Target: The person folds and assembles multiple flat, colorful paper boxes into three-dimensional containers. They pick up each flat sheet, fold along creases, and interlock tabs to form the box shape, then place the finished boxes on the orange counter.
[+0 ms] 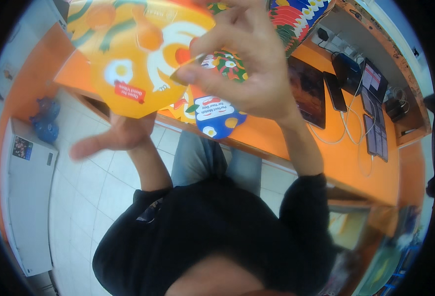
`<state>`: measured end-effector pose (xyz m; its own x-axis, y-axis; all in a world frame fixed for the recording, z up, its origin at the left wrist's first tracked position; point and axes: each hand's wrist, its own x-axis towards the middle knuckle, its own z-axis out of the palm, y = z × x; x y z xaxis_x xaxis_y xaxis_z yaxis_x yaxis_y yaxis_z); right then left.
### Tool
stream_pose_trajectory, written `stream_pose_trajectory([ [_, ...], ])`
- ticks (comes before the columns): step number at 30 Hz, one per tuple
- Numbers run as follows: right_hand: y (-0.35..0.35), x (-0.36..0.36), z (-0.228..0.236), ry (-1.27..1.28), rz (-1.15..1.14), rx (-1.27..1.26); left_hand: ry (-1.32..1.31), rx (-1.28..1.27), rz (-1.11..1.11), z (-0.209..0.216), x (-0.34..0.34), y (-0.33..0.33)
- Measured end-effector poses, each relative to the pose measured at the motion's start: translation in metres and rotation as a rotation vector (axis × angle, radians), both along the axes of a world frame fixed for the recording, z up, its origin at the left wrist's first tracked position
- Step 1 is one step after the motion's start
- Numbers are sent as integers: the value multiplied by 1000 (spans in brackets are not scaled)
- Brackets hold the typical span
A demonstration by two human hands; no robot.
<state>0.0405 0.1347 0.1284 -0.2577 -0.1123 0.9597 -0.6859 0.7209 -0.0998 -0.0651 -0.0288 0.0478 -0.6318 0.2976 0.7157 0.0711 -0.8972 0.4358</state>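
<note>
White cabinet (pixel 30 207), far left, standing on the tiled floor (pixel 82 180). Blue bag (pixel 47 121), beside it, against an orange panel.

Left hand (pixel 126 134): below the lower edge of the yellow card, thumb spread wide and clear of it. Other fingers hidden behind the card; whether they touch or grip it cannot be told.

Yellow card (pixel 133 59): one, printed, egg and cat-like figures, red label. Raised over the near edge of the orange table (pixel 271 133), partly blurred. In hand, not yet laid down.

Blue card (pixel 212 129): one, with a white cloud shape, at the table's near edge, just right of the yellow card; no hand seen on it.

Right hand (pixel 254 69): thumb and forefinger appear pinched together on the yellow card's right edge; remaining fingers curled above.

Pile of printed cards (pixel 301 19): upper right, edges layered, beyond the right hand, untouched.

Dark screen (pixel 307 93), phone (pixel 334 92) and white cable (pixel 348 133): right part of table, set aside.

Progress, as judged: handling of one card under way, incomplete; blue card and pile seem to await or follow their turn, which cannot be told.
</note>
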Motion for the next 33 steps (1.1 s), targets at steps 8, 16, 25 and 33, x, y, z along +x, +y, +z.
stream_pose_trajectory([
  [8,-18,-32,-22,-95,111,-171,-22,-116,517,4,29,2],
  [16,-37,-44,-26,-172,283,-301,-112,-209,782,0,43,2],
  [25,-29,-50,-32,-365,532,-386,-98,-79,738,-17,43,6],
  [33,-9,-44,-13,-241,467,-329,125,-185,836,-4,33,23],
])
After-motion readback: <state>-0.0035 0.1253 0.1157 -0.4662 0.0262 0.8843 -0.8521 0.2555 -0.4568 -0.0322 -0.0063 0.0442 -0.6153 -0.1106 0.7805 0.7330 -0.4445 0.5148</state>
